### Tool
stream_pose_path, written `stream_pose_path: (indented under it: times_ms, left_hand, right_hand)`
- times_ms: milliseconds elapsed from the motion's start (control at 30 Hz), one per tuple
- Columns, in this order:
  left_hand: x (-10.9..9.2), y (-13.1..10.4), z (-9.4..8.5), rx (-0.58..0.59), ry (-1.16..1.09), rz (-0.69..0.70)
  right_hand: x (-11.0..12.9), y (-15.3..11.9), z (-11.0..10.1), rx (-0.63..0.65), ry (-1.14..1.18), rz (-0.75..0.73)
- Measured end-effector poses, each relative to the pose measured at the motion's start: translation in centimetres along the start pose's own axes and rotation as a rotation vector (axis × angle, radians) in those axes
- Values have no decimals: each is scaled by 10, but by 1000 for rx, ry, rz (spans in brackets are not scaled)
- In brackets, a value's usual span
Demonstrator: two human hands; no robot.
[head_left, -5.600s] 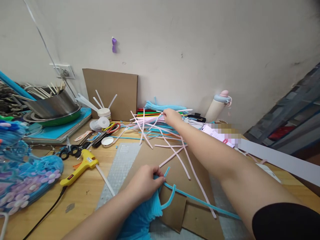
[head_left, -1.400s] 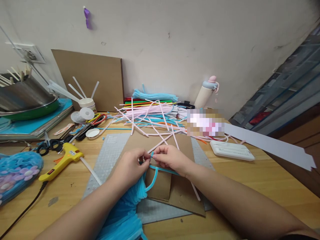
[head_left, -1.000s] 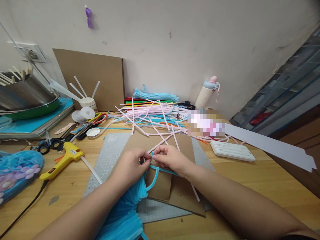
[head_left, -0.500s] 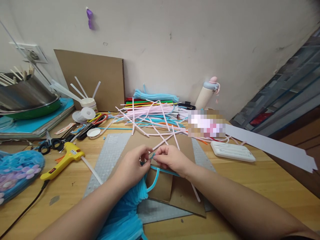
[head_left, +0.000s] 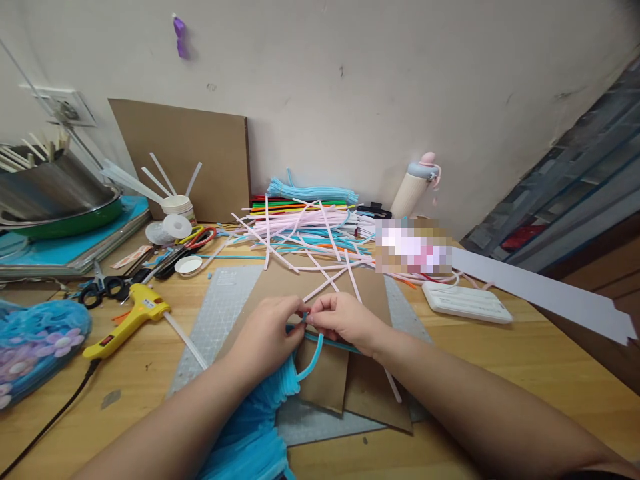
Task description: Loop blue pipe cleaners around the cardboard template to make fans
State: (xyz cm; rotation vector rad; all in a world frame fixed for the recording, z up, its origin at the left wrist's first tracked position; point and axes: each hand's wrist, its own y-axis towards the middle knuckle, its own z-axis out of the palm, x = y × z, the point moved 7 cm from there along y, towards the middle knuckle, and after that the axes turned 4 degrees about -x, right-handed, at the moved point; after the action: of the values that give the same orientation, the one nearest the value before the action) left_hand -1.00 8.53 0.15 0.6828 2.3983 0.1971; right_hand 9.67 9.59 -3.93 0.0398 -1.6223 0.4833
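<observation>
My left hand (head_left: pixel 273 330) and my right hand (head_left: pixel 343 319) meet fingertip to fingertip over the cardboard. Between their pinched fingers is a short bit of blue pipe cleaner (head_left: pixel 306 317), mostly covered by the fingers. A loose blue strand (head_left: pixel 313 363) curves down just below, and another runs sideways under my right hand. Beneath my left forearm lies a thick row of bright blue pipe cleaners (head_left: pixel 250 437), partly hidden by the arm. A small cardboard piece (head_left: pixel 325 387) sits under the strands, on a larger cardboard sheet (head_left: pixel 377 393).
A grey cutting mat (head_left: pixel 220 300) lies under the cardboard. Pink pipe cleaners (head_left: pixel 300 220) are heaped behind. To the left are a yellow glue gun (head_left: pixel 127 320), scissors (head_left: pixel 103 290) and a blue flowered piece (head_left: pixel 43 347). A white keyboard-like device (head_left: pixel 467 303) and a bottle (head_left: pixel 413 187) stand right.
My fingertips have drawn closer together around the blue pipe cleaner. The curved strand and the small cardboard piece have shifted slightly.
</observation>
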Motion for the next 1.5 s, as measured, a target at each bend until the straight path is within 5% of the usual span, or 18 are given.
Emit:
stream_pose_path:
  times_ms: [467,867,967,1133,1500]
  left_hand:
    - [3,1,-1,19,-30,-34]
    - [-13,-1,2,76,139,200]
    - [-10,-1,1,62,109,140]
    - [-6,-1,0,46,71,33]
    - [-12,-3,-2,48,62,96]
  right_hand:
    - [0,1,-3,47,9,14]
    - [-12,-3,7,386,19,213]
    - [-13,-3,8,413,146,251]
    - [-23,-8,13,470,326,517]
    - [-25,-14,15,530,269,673]
